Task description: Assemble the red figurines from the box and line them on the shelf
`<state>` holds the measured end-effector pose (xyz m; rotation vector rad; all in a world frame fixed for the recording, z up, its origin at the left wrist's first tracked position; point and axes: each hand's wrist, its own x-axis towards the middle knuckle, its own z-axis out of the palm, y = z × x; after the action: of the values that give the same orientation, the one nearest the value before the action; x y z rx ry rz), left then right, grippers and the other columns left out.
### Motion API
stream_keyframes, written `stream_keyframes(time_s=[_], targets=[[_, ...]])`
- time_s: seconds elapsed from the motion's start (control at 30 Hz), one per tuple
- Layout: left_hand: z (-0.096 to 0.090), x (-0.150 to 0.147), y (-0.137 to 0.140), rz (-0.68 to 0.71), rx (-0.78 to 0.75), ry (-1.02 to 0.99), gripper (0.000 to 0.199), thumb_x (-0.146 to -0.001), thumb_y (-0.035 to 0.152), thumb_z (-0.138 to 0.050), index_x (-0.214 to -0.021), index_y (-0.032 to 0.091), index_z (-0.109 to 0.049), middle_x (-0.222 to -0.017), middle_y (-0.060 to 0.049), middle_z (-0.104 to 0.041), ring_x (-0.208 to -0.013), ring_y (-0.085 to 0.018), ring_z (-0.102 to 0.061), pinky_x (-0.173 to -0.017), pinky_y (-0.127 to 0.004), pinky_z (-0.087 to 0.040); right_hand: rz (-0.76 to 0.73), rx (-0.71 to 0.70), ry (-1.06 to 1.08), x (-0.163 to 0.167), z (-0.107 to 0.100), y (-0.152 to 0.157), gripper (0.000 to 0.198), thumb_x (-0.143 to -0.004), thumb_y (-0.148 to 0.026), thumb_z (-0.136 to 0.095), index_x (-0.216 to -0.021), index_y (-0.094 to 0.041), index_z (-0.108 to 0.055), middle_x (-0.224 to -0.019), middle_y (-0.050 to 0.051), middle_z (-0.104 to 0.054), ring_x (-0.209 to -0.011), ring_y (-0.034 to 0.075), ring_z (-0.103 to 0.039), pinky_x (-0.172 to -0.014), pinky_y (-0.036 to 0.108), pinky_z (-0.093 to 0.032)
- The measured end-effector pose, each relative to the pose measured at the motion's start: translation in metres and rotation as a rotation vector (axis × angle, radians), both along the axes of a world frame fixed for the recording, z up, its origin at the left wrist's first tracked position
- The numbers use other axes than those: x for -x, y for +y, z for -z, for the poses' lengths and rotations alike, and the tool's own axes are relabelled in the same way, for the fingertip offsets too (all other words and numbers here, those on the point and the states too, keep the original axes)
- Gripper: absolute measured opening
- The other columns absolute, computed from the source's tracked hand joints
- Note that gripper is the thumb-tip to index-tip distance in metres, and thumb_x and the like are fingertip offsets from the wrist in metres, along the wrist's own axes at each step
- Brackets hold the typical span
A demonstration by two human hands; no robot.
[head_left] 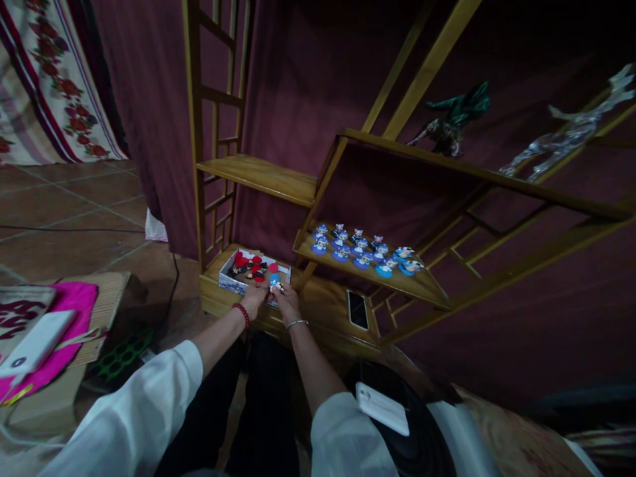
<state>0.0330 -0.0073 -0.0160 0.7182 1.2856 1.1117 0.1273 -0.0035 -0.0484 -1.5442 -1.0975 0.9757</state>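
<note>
Over the front edge of an open white box (229, 283), my two hands are close together. My right hand (288, 306) is closed on a small figurine (276, 283) with a blue and white look. Beside it, my left hand (252, 299), with a red bead bracelet at the wrist, has its fingers drawn together; what they grip, if anything, is hidden. Inside the box lie several small red and black figurines (242, 260). On the shelf board to the right, several figurines (360, 248) stand in rows on round blue and purple bases.
The wooden shelf unit (268, 173) has a dark phone (358, 309) on its lowest board and two sculptures above, one dark green (454, 119), one clear (566, 136). A white phone (382, 409) lies at lower right. A low table (106, 298) stands left.
</note>
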Motion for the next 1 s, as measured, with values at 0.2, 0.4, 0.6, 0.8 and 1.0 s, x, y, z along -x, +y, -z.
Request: stream_keyframes(time_s=[0.2, 0.4, 0.6, 0.8, 1.0], targets=[[0.000, -0.005, 0.023, 0.092, 0.045, 0.130, 0.015, -0.073, 0.003, -0.047, -0.078, 0.011, -0.058, -0.049, 0.002, -0.054, -0.045, -0.008, -0.053, -0.053, -0.020, -0.046, -0.010, 0.035, -0.286, -0.006, 0.004, 0.018, 0.027, -0.071, -0.035, -0.049, -0.088, -0.018, -0.060, -0.079, 0.001, -0.065, -0.073, 0.014, -0.059, -0.064, 0.023, -0.045], [0.009, -0.007, 0.049, 0.174, 0.028, 0.378, 0.018, -0.074, 0.006, -0.048, -0.087, 0.011, -0.059, -0.063, -0.003, -0.062, -0.057, -0.010, -0.058, -0.056, -0.019, -0.047, -0.024, 0.061, -0.573, -0.004, -0.002, 0.033, 0.029, -0.076, -0.031, -0.047, -0.097, -0.014, -0.057, -0.089, 0.007, -0.064, -0.081, 0.017, -0.060, -0.068, 0.023, -0.044], [0.017, -0.008, 0.065, 0.289, -0.043, 0.691, 0.019, -0.071, 0.009, -0.052, -0.085, 0.013, -0.064, -0.089, -0.008, -0.067, -0.086, -0.015, -0.060, -0.073, -0.022, -0.045, -0.032, 0.074, -0.682, -0.003, 0.006, 0.041, 0.027, -0.080, -0.018, -0.041, -0.103, -0.009, -0.052, -0.086, 0.010, -0.064, -0.078, 0.017, -0.060, -0.065, 0.022, -0.043], [0.024, -0.010, 0.074, 0.428, -0.123, 0.916, 0.023, -0.072, 0.013, -0.052, -0.090, 0.017, -0.065, -0.096, -0.007, -0.067, -0.093, -0.017, -0.059, -0.080, -0.023, -0.043, -0.054, 0.171, -0.744, -0.005, 0.010, 0.047, 0.027, -0.079, -0.017, -0.045, -0.105, -0.011, -0.049, -0.082, 0.010, -0.065, -0.071, 0.017, -0.061, -0.059, 0.022, -0.041], [0.040, -0.013, 0.088, 0.542, -0.185, 1.089, 0.024, -0.079, 0.016, -0.047, -0.096, 0.016, -0.062, -0.099, -0.009, -0.065, -0.094, -0.016, -0.058, -0.079, -0.021, -0.042, -0.064, 0.265, -0.783, 0.000, 0.014, 0.054, 0.029, -0.084, -0.021, -0.037, -0.111, -0.013, -0.045, -0.087, 0.011, -0.065, -0.074, 0.018, -0.061, -0.060, 0.025, -0.041]])
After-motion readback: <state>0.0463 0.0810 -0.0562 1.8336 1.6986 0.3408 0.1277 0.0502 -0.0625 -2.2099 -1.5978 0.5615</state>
